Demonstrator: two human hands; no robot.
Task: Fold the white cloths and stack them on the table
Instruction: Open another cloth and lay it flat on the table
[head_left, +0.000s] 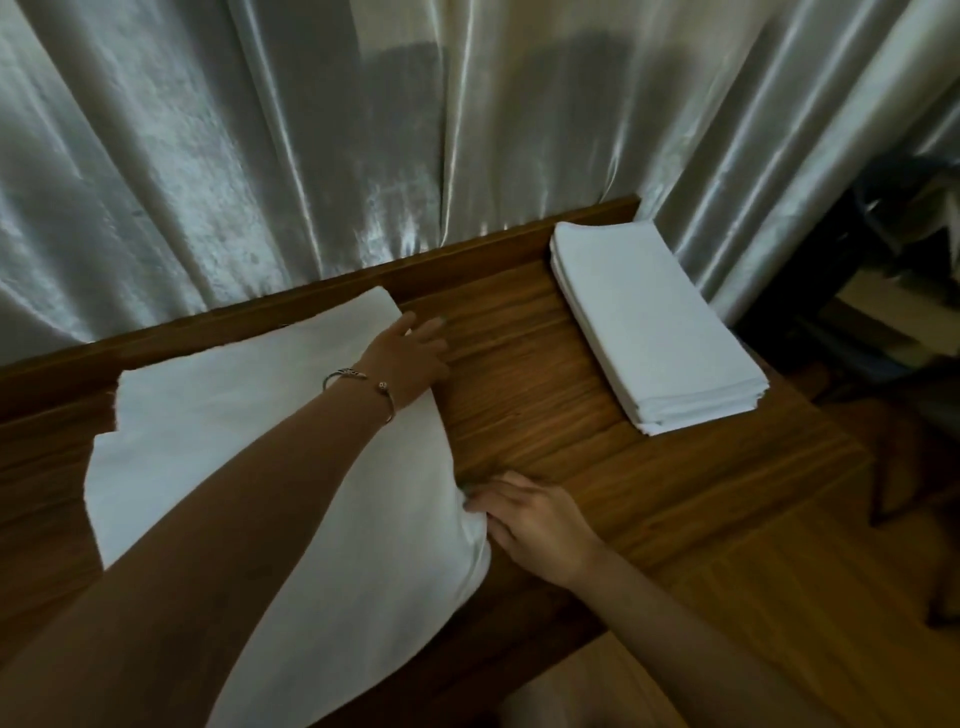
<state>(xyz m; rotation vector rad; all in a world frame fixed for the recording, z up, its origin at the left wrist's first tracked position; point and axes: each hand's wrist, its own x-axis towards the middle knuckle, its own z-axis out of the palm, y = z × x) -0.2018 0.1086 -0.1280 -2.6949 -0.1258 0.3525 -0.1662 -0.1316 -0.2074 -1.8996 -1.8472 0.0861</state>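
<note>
A large white cloth (218, 436) lies spread on the wooden table (530, 395), its near part hanging over the front edge. My left hand (410, 358), a bangle on its wrist, rests flat with straight fingers on the cloth's far right corner. My right hand (530, 519) touches the cloth's right edge lower down, its fingertips at a small bunched fold; whether they pinch it I cannot tell. A stack of folded white cloths (654, 322) sits at the table's far right corner, apart from both hands.
Shiny grey curtains (311, 156) hang right behind the table's back edge. Past the table's right end stands dark furniture (883, 291) over a wooden floor (779, 597).
</note>
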